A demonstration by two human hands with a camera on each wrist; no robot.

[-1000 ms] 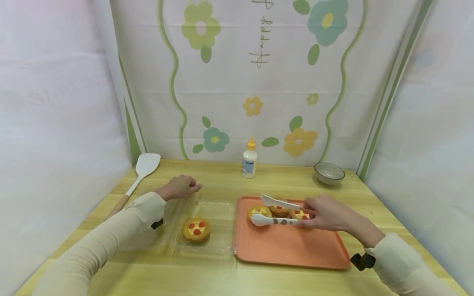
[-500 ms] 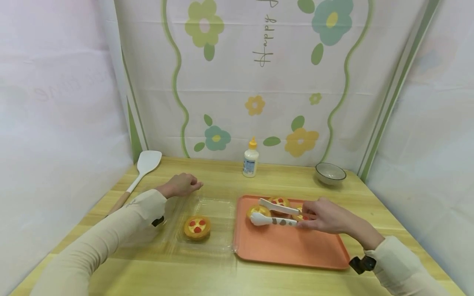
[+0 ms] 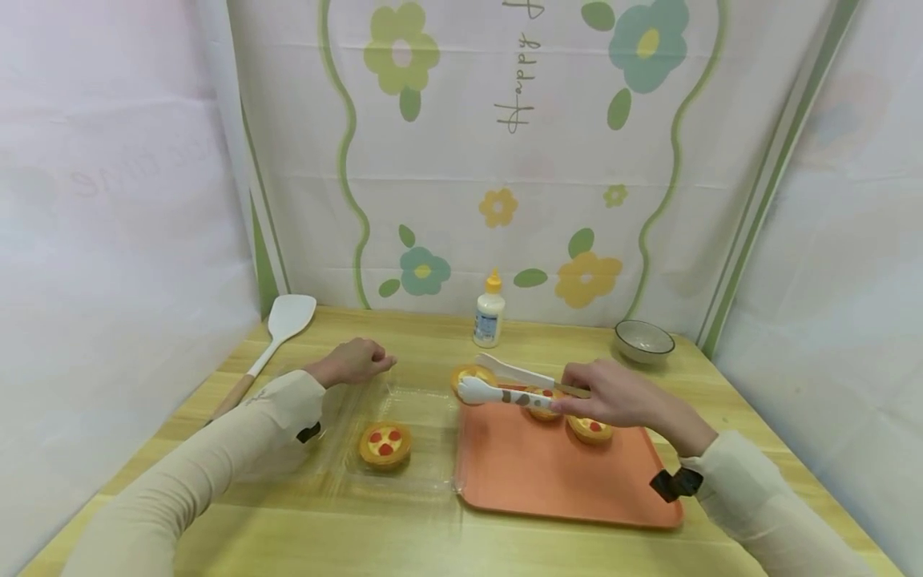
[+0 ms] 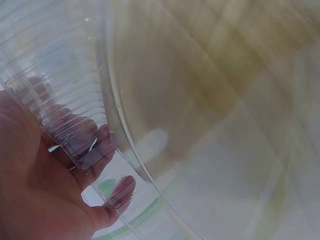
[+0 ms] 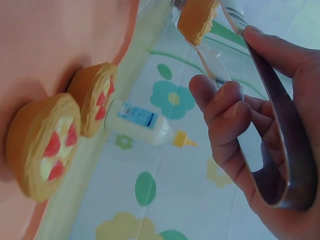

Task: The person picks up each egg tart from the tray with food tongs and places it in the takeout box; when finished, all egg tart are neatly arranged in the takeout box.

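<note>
We're squeezing the white tongs [image 3: 508,385] in the right hand [image 3: 613,397], fingers curled round the handle end. The tips are pinching an egg tart [image 3: 470,377], lifted clear over the far-left corner of the orange tray [image 3: 562,481], just beside the clear plastic clamshell box [image 3: 425,401].

The left hand [image 3: 353,362] is resting at the box's far-left edge, fingers curled. The left wrist view is showing fingers [image 4: 82,142] behind ribbed clear plastic, so we're reading it as gripping the box lid.

Risks:
- The tart is caught only at its rim between smooth tips. If the squeeze eases, it's dropping onto the tray edge or the desk [image 3: 447,545].
- Too much squeeze is likely crushing the crust.
- If the lid springs down, it's blocking the box.

Orientation: the tongs' long axis is running roughly left-right across the view, tips pointing left toward the box, hinge end in the palm. In the right wrist view the tart [image 5: 197,20] is sitting tilted between the tips.

One tart [image 3: 384,445] is already in the box; two tarts [image 3: 590,429] are left on the tray.
</note>
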